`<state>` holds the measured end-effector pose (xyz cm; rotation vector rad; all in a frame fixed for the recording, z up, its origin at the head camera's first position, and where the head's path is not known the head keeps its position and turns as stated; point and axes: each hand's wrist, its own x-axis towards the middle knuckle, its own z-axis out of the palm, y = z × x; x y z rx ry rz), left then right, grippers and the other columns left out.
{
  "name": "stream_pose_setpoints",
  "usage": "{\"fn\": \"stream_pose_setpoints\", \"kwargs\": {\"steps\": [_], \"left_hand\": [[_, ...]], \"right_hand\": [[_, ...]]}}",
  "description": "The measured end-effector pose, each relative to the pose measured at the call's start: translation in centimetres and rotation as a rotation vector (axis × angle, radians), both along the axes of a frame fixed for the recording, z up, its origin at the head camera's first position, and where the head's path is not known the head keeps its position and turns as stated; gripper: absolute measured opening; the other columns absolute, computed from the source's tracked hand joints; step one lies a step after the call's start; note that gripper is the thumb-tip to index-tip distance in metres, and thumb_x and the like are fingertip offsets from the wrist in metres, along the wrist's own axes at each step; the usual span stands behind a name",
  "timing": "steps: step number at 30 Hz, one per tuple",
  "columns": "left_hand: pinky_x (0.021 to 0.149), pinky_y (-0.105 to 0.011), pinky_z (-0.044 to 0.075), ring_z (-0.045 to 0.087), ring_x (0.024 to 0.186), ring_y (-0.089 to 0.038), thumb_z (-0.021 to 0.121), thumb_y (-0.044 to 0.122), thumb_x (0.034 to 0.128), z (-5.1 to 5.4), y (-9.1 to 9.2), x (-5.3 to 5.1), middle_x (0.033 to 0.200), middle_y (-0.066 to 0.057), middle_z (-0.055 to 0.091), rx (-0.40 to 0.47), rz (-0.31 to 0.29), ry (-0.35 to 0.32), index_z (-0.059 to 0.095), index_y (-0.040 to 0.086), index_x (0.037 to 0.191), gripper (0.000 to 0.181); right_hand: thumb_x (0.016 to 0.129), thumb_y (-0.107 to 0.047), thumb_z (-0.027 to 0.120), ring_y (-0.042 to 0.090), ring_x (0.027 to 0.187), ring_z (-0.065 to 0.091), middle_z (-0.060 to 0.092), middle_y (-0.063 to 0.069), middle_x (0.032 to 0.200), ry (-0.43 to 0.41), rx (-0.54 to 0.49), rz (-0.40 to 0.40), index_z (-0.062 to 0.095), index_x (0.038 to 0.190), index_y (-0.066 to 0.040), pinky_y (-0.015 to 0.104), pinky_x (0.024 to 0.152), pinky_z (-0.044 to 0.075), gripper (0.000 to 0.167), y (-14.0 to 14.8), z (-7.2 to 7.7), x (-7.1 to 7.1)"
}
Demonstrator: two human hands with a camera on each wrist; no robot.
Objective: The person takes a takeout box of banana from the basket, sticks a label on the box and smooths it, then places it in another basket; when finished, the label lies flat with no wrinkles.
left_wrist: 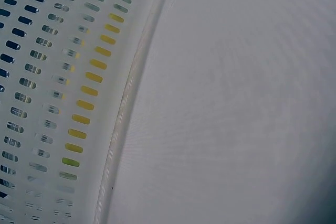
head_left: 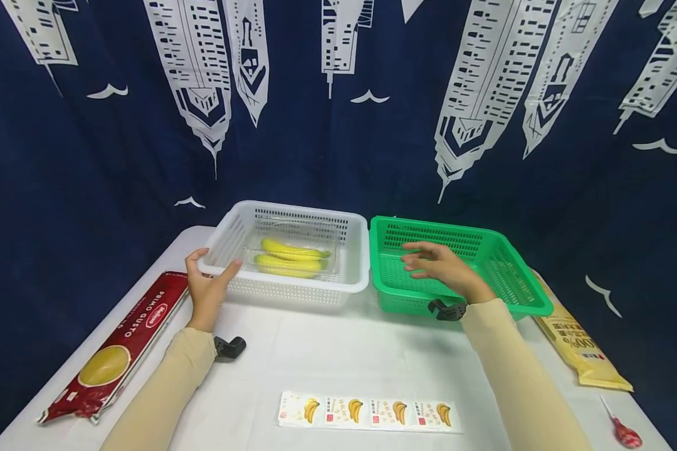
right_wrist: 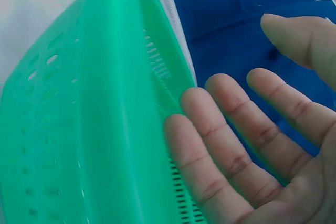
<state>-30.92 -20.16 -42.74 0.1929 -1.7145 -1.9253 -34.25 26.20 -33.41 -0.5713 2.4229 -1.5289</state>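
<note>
My left hand [head_left: 209, 294] is at the near left corner of the white basket [head_left: 299, 282], its thumb over the front rim and its fingers at the left side, gripping the corner. Two yellow bananas [head_left: 290, 264] lie in a clear plastic container in that basket. The basket's slotted wall [left_wrist: 89, 90] fills the left of the left wrist view, where no hand shows. My right hand [head_left: 442, 269] is held over the green basket [head_left: 457, 300], holding nothing. In the right wrist view its fingers [right_wrist: 236, 150] are spread and slightly bent beside the green rim [right_wrist: 115, 98].
A long red package [head_left: 130, 341] lies on the left of the white table [head_left: 327, 357]. A strip of banana-printed packets [head_left: 369, 413] lies near the front. On the right are a yellow package [head_left: 581, 344] and a red-wrapped lollipop [head_left: 626, 433]. A dark blue patterned cloth [head_left: 327, 156] hangs behind.
</note>
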Motion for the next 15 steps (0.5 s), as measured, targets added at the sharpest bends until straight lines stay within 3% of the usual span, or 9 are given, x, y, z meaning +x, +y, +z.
{"fn": "stream_pose_setpoints", "kwargs": {"steps": [6,10,15], "left_hand": [[0.106,-0.027,0.043,0.051,0.139,-0.034,0.078,0.000,0.0960,0.0,0.0,-0.2,0.155,-0.022,0.048,0.001,-0.003,0.012,0.031,0.004,0.154,0.074],[0.107,-0.028,0.042,0.051,0.139,-0.034,0.077,0.000,0.0960,0.0,0.0,-0.2,0.155,-0.022,0.049,-0.002,0.001,0.018,0.031,0.004,0.154,0.074],[0.105,-0.026,0.043,0.051,0.138,-0.034,0.078,0.000,0.0955,0.0,0.0,-0.1,0.155,-0.023,0.048,-0.003,-0.001,0.012,0.032,0.005,0.154,0.075]], "right_hand": [[0.111,-0.014,0.062,0.053,0.137,0.055,0.054,0.035,0.151,-0.002,-0.032,-0.004,0.045,0.158,0.008,0.052,0.110,0.054,0.054,-1.5,-0.5,-0.9],[0.110,-0.015,0.064,0.051,0.134,0.059,0.052,0.036,0.153,0.000,-0.056,-0.021,0.047,0.156,0.009,0.046,0.106,0.058,0.055,-2.6,-0.6,-1.4],[0.110,-0.015,0.065,0.048,0.131,0.062,0.054,0.035,0.151,-0.001,-0.074,-0.033,0.046,0.156,0.010,0.052,0.107,0.056,0.056,-4.1,-0.5,-2.0]]}}
